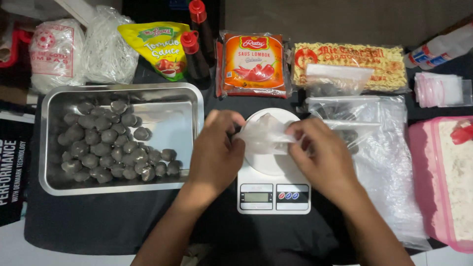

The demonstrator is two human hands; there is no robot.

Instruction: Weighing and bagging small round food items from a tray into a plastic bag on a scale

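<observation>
We hold a small clear plastic bag (266,134) over the round white platform of the kitchen scale (274,189), which stands on the dark surface (98,221). The left hand (217,150) pinches the bag's left edge between thumb and fingers, and the right hand (320,152) pinches its right edge in the same way; both hands are closed on the film, neither one free. We judge the bag to be very light, limp and thin, with no stiffness of its own: it will sag and fold wherever it is unsupported, and the smooth film may slip between dry fingers or cling to itself. We judge the best hold to be at the rim, one layer per hand, with light pressure only. Whether the mouth is parted cannot be told. Just to the left stands a steel tray (194,106) of grey meatballs (106,145); more clear bags (389,162) lie to the right.
</observation>
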